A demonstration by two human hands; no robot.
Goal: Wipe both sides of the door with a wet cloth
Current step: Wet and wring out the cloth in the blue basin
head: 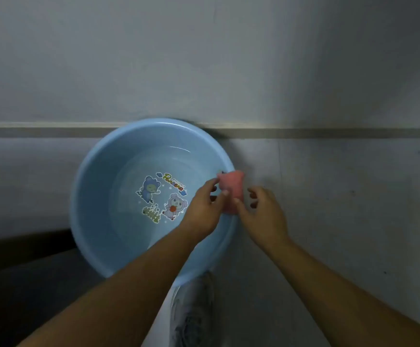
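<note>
Wringing looks next: left hand (204, 209) pinches the pink cloth (230, 191) at frame centre, right hand (264, 216) fingers spread beside it, so squeeze over the blue basin (89, 186).

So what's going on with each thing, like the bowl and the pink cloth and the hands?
Basin: upright on the floor, shallow water inside.
Pink cloth: bunched up, over the basin's right rim.
Left hand: pinching the cloth.
Right hand: thumb on the cloth, fingers spread.
</note>
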